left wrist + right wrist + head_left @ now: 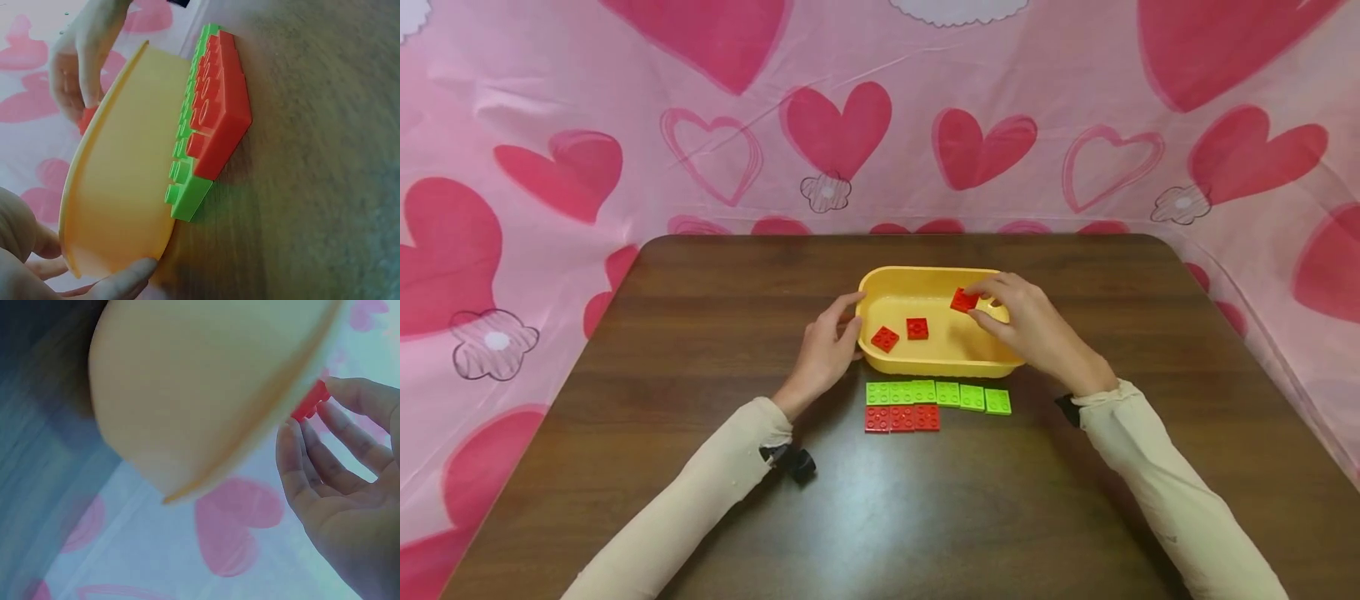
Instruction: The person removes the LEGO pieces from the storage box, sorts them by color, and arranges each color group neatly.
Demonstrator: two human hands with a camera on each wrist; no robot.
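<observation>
My right hand (1026,321) pinches a red building brick (964,300) between thumb and fingertips, over the right end of a yellow plastic bin (936,368). In the right wrist view the red brick (312,400) shows just past the bin's rim. My left hand (826,348) holds the bin's left end, thumb and fingers spread around its outside wall; in the left wrist view one finger (128,278) lies along the wall's lower edge. Inside the bin lie two more red bricks, one (885,338) turned askew and one (917,328) nearer the middle.
In front of the bin runs a row of green bricks (924,392), its right end slanting slightly toward me. Three red bricks (902,418) sit side by side against the row's near left side. Everything rests on a dark wooden table (700,350), with a heart-patterned cloth (850,50) behind it.
</observation>
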